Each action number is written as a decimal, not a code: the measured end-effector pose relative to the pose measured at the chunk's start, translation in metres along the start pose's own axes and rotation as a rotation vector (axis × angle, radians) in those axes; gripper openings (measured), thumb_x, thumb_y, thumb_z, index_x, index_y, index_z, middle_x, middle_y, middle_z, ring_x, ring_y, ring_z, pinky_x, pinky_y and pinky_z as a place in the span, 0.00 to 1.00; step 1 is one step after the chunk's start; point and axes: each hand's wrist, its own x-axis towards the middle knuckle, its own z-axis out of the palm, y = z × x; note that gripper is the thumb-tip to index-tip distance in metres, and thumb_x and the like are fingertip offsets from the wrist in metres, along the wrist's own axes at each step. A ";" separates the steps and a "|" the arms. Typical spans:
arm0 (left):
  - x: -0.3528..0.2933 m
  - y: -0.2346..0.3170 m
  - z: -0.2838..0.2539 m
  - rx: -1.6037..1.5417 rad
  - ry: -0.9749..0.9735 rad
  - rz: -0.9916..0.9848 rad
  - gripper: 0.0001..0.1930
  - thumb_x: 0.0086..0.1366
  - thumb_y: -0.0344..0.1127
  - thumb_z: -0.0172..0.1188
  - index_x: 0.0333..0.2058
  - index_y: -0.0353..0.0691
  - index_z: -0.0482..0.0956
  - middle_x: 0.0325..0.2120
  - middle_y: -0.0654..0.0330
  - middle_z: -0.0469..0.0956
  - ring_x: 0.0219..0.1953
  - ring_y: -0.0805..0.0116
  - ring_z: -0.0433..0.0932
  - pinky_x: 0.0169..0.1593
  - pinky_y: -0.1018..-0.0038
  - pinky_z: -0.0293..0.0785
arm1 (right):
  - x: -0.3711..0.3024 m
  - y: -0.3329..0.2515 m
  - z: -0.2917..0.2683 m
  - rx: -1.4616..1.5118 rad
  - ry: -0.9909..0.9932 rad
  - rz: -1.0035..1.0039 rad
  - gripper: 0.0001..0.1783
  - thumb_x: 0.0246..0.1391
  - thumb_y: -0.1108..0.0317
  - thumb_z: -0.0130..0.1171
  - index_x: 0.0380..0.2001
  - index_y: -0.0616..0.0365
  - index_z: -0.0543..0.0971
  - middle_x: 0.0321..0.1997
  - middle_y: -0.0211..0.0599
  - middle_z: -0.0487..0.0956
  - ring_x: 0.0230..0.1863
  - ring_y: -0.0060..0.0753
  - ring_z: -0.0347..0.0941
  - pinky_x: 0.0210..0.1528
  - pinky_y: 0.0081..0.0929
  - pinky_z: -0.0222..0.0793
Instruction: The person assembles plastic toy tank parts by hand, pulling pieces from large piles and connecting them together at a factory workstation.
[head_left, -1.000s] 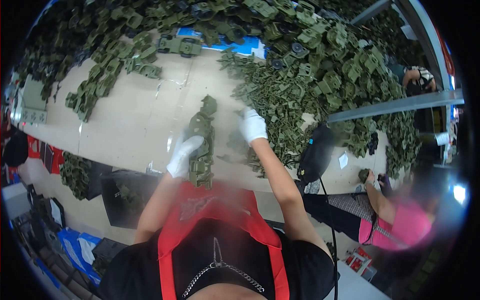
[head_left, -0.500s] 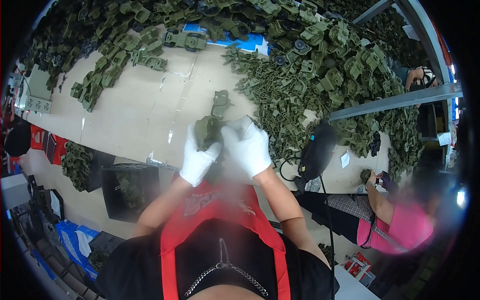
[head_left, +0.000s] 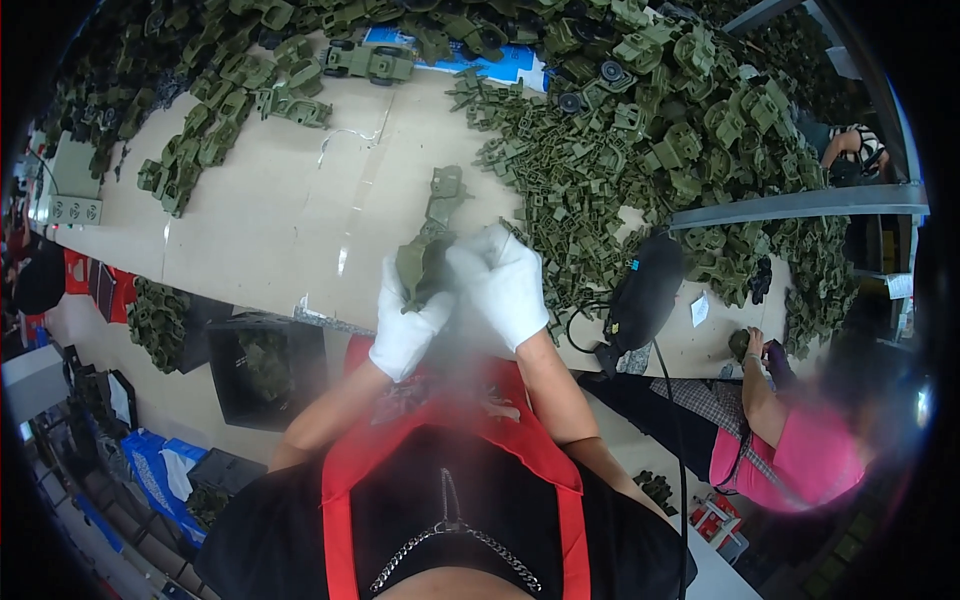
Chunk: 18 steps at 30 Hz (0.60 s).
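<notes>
An olive-green plastic toy vehicle body is gripped in my left hand, which wears a white glove. My right hand, also white-gloved, is closed with fingertips bunched against the body's right side. Whatever those fingertips pinch is too blurred to make out. Just beyond the hands, on the table, lies another green toy vehicle piece, close to the held body's far end. A pile of small green plastic parts spreads right beside my right hand.
Heaped green toy vehicles cover the table's far and right sides. A black lamp-like object with a cable stands right of my hands. Below the table edge at left is a black bin. A co-worker in pink works at right.
Both hands stay together around the toy body, which has tilted slightly and shifted a little right in view. The whole scene has shifted slightly with the camera.
</notes>
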 end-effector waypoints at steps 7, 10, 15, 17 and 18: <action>0.024 -0.010 -0.010 -0.045 0.018 -0.128 0.27 0.56 0.21 0.56 0.54 0.42 0.64 0.38 0.64 0.71 0.37 0.76 0.72 0.39 0.79 0.72 | 0.021 0.010 -0.003 0.070 -0.132 0.164 0.08 0.52 0.68 0.65 0.34 0.58 0.79 0.27 0.32 0.81 0.19 0.19 0.72 0.21 0.23 0.68; 0.043 -0.019 -0.029 -0.187 -0.009 -0.345 0.23 0.54 0.23 0.59 0.51 0.39 0.71 0.37 0.59 0.78 0.39 0.67 0.78 0.44 0.70 0.76 | 0.067 0.040 -0.026 0.305 -0.569 0.329 0.12 0.50 0.67 0.66 0.38 0.59 0.80 0.30 0.32 0.82 0.24 0.18 0.74 0.25 0.22 0.69; 0.042 -0.016 -0.046 -0.388 -0.064 -0.493 0.29 0.57 0.37 0.61 0.57 0.35 0.68 0.46 0.54 0.77 0.42 0.62 0.78 0.49 0.65 0.76 | 0.187 0.138 -0.040 -1.246 0.051 0.083 0.16 0.51 0.58 0.58 0.39 0.57 0.80 0.41 0.47 0.80 0.43 0.45 0.77 0.43 0.38 0.75; 0.034 -0.027 -0.053 -0.360 -0.153 -0.485 0.33 0.58 0.39 0.60 0.61 0.35 0.62 0.52 0.49 0.73 0.45 0.59 0.78 0.49 0.63 0.77 | 0.195 0.164 -0.024 -1.375 0.100 0.001 0.13 0.52 0.60 0.56 0.36 0.55 0.79 0.38 0.44 0.78 0.40 0.44 0.77 0.40 0.39 0.75; 0.033 -0.027 -0.057 -0.360 -0.154 -0.482 0.33 0.58 0.39 0.60 0.61 0.35 0.62 0.52 0.49 0.73 0.45 0.59 0.78 0.49 0.63 0.77 | 0.197 0.171 -0.020 -1.505 0.154 -0.077 0.09 0.52 0.62 0.55 0.33 0.54 0.79 0.36 0.42 0.77 0.37 0.42 0.76 0.37 0.41 0.74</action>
